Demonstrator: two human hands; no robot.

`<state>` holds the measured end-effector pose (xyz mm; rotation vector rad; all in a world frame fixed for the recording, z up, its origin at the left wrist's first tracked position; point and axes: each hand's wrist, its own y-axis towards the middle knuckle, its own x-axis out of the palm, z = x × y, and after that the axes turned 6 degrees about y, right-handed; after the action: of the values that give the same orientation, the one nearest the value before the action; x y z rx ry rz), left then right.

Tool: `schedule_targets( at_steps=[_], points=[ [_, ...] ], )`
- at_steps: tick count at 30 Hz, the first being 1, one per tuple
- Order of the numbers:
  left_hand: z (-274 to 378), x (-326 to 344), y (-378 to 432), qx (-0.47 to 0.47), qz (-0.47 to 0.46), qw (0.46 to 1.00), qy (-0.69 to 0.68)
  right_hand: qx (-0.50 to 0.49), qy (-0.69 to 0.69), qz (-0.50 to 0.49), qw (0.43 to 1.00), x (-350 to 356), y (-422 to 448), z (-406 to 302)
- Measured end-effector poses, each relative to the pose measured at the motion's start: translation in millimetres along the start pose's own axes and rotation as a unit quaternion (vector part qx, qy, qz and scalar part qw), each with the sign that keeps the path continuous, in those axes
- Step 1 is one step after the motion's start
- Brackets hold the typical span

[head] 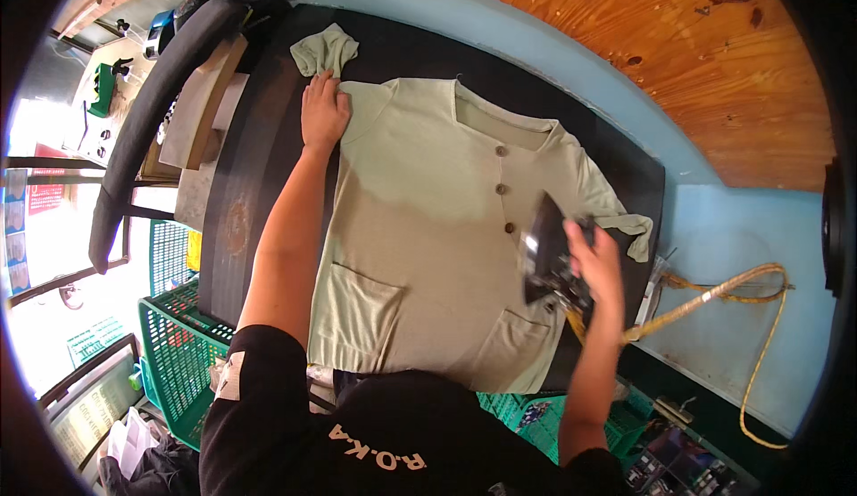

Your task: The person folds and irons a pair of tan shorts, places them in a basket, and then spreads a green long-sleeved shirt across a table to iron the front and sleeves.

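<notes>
A pale green buttoned top with two front pockets lies spread on a dark padded ironing table. My left hand rests on its left sleeve, just below the bunched cuff; no grip on the cloth can be made out. My right hand is closed around the handle of a clothes iron. The iron is blurred and tilted over the button front, and whether it touches the cloth I cannot tell. Its yellow-wrapped hose runs off to the right.
A narrow padded sleeve board stands at the left. Green plastic baskets sit at the lower left and below the table's front edge. A light blue wall and a wooden panel border the far side and right.
</notes>
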<state>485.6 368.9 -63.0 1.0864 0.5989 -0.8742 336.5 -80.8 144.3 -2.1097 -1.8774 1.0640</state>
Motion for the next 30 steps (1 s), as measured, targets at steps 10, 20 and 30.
schedule_targets(
  at_steps=[10,20,30],
  points=[
    [-3.4,1.8,0.4,-0.086,0.033,0.988,-0.122,-0.153,-0.294,-0.021,0.943,263.9,157.8,-125.0],
    [-5.3,5.1,4.8,-0.075,0.06,0.988,-0.123,-0.201,-0.269,-0.001,0.942,226.3,187.6,-147.2],
    [-0.7,-0.2,0.6,-0.069,0.058,0.99,-0.106,-0.079,-0.254,0.082,0.961,192.0,185.6,-108.5]
  ],
)
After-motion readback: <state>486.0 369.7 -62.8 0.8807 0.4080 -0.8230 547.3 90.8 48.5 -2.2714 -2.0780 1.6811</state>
